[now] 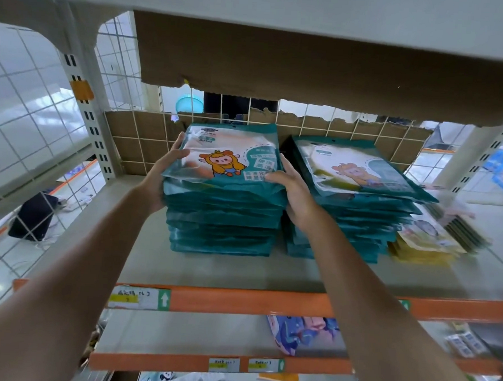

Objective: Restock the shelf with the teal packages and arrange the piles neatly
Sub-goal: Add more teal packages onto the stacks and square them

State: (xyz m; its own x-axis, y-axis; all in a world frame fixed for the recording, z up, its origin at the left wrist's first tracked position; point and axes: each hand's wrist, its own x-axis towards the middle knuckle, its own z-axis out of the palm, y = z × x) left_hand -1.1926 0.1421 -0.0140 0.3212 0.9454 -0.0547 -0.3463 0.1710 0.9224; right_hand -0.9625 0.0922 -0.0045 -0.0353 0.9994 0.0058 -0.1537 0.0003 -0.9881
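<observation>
- White wire-mesh side panel (pixel 30 106) far left. Through it, a dark bag (pixel 34 217) lies on the tiled floor.
- White slotted metal upright (pixel 83 103) next to the mesh, with a patch of orange tape on it.
- Orange front rail (pixel 238 301) along the shelf edge. A white-and-yellow paper label with a green arrow (pixel 139 298) sits at its left end.
- Left hand (pixel 163 174): clamped on the left edge of the upper packs, thumb on the top face, fingers curled round the side.
- Left pile of flat teal plastic packages (pixel 222 218): stands mid-shelf on the grey shelf board (pixel 211 267). Top pack shows a cartoon figure in a yellow hood. The gripped upper bundle overhangs the lower packs slightly.
- Brown cardboard sheet with a torn lower edge (pixel 280 60) hangs behind, against the back grid.
- Right hand (pixel 294 192): clamped on the right edge of the same upper bundle, thumb on top, fingers down in the gap between the piles.
- Blue-and-pink printed package (pixel 304 333) on the shelf below.
- Right pile of the same teal packages (pixel 357 213): just beside the left one, packs fanned out rightward, uneven.
- Low stack of flat yellow packages (pixel 425 249) against its right side.
</observation>
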